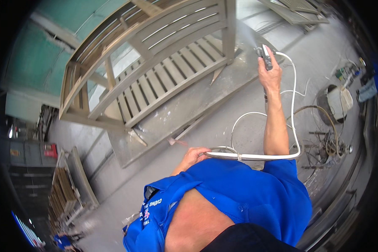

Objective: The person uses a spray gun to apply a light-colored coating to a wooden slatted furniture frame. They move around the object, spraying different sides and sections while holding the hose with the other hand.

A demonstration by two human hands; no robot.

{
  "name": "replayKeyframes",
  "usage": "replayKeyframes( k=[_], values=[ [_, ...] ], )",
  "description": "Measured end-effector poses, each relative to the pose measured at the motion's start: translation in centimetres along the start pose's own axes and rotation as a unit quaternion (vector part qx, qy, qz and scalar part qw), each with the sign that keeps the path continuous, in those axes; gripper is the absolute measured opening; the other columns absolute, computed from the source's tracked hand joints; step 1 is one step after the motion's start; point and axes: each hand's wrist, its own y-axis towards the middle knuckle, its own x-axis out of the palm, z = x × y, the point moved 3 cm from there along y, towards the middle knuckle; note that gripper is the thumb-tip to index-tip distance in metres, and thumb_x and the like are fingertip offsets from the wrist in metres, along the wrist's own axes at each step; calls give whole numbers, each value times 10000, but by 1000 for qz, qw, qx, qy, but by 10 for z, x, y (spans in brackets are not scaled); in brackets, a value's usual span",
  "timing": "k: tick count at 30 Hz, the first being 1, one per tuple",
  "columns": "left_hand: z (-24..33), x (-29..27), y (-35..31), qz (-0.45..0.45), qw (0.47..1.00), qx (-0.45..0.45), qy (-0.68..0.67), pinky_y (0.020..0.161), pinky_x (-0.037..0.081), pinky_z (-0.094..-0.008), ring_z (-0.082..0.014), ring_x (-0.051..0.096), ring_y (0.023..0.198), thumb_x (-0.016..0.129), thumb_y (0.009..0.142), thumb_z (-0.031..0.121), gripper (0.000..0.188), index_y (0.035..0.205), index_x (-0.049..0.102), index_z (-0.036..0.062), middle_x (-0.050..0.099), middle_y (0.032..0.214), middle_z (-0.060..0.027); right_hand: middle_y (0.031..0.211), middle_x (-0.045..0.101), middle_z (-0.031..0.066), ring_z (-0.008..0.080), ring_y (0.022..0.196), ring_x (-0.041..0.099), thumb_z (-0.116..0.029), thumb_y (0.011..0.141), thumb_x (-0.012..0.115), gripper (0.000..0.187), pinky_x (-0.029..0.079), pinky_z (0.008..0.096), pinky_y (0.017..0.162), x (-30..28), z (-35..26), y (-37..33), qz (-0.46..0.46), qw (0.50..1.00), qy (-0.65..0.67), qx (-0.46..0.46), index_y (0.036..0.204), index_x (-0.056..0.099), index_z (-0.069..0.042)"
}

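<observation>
My right hand [271, 75] is closed around a spray gun [265, 56], arm stretched out ahead. A pale mist leaves the gun's nozzle toward the right end of a slatted wooden bench [168, 80]. From the gun a white hose [294, 101] runs down and bends back across my waist. Close to my body, my left hand [193, 156] grips a loop of that hose. The bench is grey-brown, tilted in view, and stands on a low flat platform [189, 105]. Its far parts are partly hidden by its own slats.
Hoses trail over the floor on the right, near a dirty bucket [334, 103] and a tangled metal stand [325, 145]. More slatted furniture lies at the upper right [298, 10] and lower left [65, 191]. A green wall [42, 63] rises beyond the bench. Other people show at the edges.
</observation>
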Motion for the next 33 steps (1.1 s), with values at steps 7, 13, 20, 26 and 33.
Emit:
replayKeyframes(
  k=[7,13,20,26,33],
  values=[
    [-8,-25,-51,75,986,48,142,790,546,-442,-386,699,937,698,868,86,253,1115,684,32,728,1016,-166,1182,754,124,175,986,713,-102,936,691,491,534,316,887,105,-68,-113,-302,941,149,9,1420,620,-143],
    [-19,-44,-125,147,976,24,157,804,546,-444,-382,693,953,703,852,24,256,1107,682,31,726,1034,-164,1203,737,178,215,1124,717,-133,917,709,503,540,331,940,215,-174,-233,-433,859,238,-131,1412,617,-143],
    [-32,-51,-206,236,970,-49,24,893,530,-391,-308,689,1018,649,859,-4,256,1115,661,-1,723,1085,-142,944,747,75,128,761,680,-151,944,678,517,546,292,706,276,-264,-310,-528,778,339,-37,1451,578,-138],
    [-52,-56,-229,231,971,-62,0,877,534,-341,-222,687,942,718,905,48,196,1093,680,4,725,1053,-112,876,678,40,99,695,672,-193,980,625,578,511,259,439,294,-297,-293,-500,795,340,52,1530,465,-116],
    [-79,-76,-221,211,972,19,-101,819,560,-369,-311,716,940,687,852,-48,290,1121,702,58,741,1044,-129,905,656,31,103,716,670,-227,998,633,538,512,250,468,225,-288,-220,-335,931,139,39,1513,494,-152]
  ],
)
